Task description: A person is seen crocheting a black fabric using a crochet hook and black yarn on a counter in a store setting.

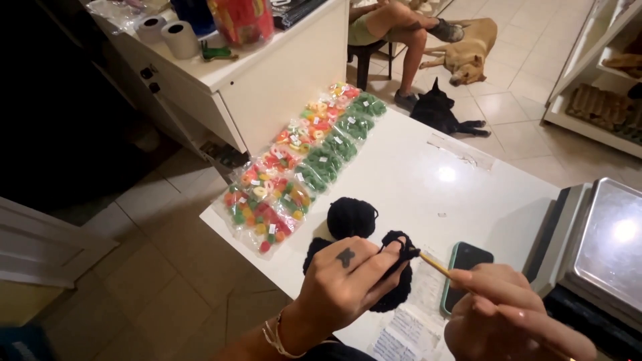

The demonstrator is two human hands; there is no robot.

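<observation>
My left hand pinches a piece of black crochet work at its top, with black yarn wound over the fingers. My right hand grips a thin wooden crochet hook whose tip is pushed into the black piece. A ball of black yarn lies on the white table just beyond my left hand. A dark phone in a green case lies flat between my hands, partly covered by my right hand.
Rows of clear bags of coloured and green gummy sweets line the table's left edge. A metal weighing scale stands at right. Paper slips lie near me. A seated person's legs, a tan dog and a black animal are beyond.
</observation>
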